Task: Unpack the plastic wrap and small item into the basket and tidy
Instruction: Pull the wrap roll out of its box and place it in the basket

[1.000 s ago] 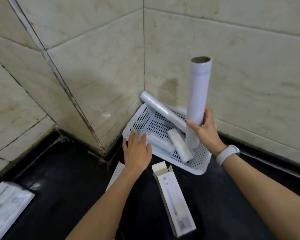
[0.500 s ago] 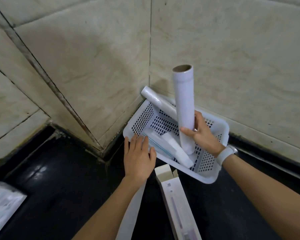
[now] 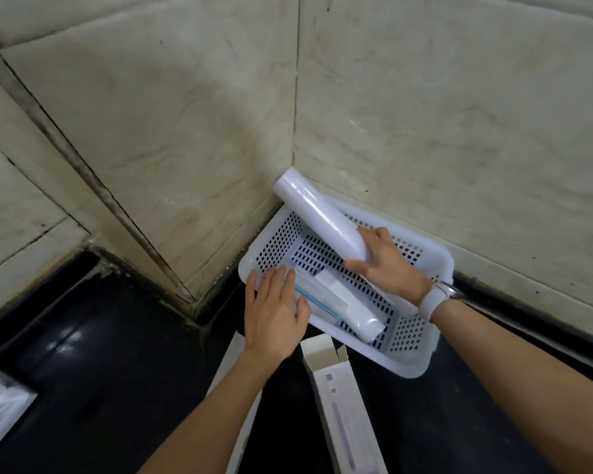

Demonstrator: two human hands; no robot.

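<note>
Right hand (image 3: 389, 268): wrapped round the plastic wrap roll (image 3: 319, 217), which leans over the white basket's (image 3: 421, 354) far corner.
Left hand (image 3: 274, 313): flat, fingers straight, on the basket's near rim.

Tiled walls (image 3: 425, 131) close behind basket (image 3: 421, 364)

Beige marbled wall tiles (image 3: 425, 114) are meeting in a corner, standing over a glossy black counter (image 3: 100, 354) that is reflecting light.

A glossy plastic-wrap roll (image 3: 317, 216) in the grip, a perforated white plastic basket (image 3: 421, 357) beneath, matt cardboard box (image 3: 344, 401) beside, on a shiny black bench (image 3: 100, 354).
</note>
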